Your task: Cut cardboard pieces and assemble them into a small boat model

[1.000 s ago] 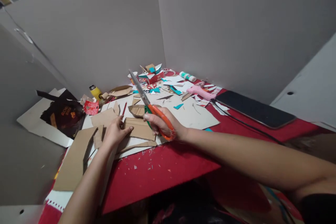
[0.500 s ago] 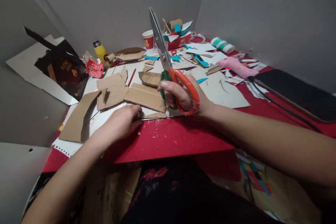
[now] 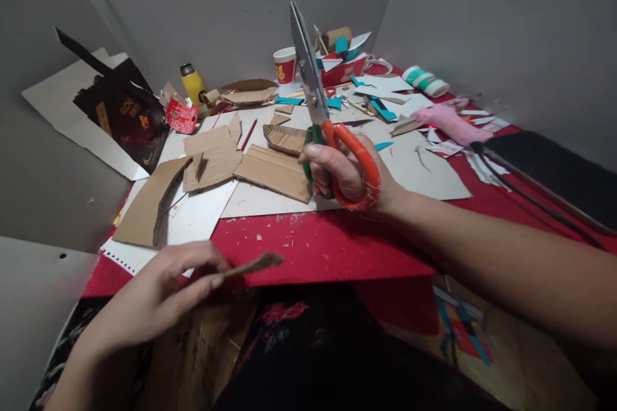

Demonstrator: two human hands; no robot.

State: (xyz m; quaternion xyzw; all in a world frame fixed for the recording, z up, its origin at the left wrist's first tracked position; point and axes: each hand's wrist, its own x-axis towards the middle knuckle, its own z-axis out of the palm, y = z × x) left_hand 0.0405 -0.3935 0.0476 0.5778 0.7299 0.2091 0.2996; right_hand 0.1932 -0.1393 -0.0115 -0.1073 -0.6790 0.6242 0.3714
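Observation:
My right hand [image 3: 344, 170] grips a pair of scissors [image 3: 313, 87] by the orange and green handles, blades pointing up and pressed together. Between the thumb and fingers of my left hand [image 3: 178, 282] is a narrow cardboard strip [image 3: 258, 263], held over the front edge of the red tabletop [image 3: 308, 260]. Behind the scissors handles lies a flat cardboard piece [image 3: 274, 170]. A curved, boat-shaped cardboard piece [image 3: 285, 139] sits just past it. Left of these are a torn cardboard piece [image 3: 214, 154] and a larger curved cardboard piece [image 3: 149, 202].
At the back stand a yellow bottle [image 3: 193, 85] and a paper cup [image 3: 285, 65]. A dark printed box [image 3: 123, 119] leans at the left wall. On the right lie a pink corded tool [image 3: 450, 125], a white-and-teal roll [image 3: 425, 81] and a black slab [image 3: 554, 167]. Paper scraps surround them.
My left hand has picked up the cardboard strip from the table's front and drawn it back towards me. The scissors stay upright in my right hand. The view has shifted slightly.

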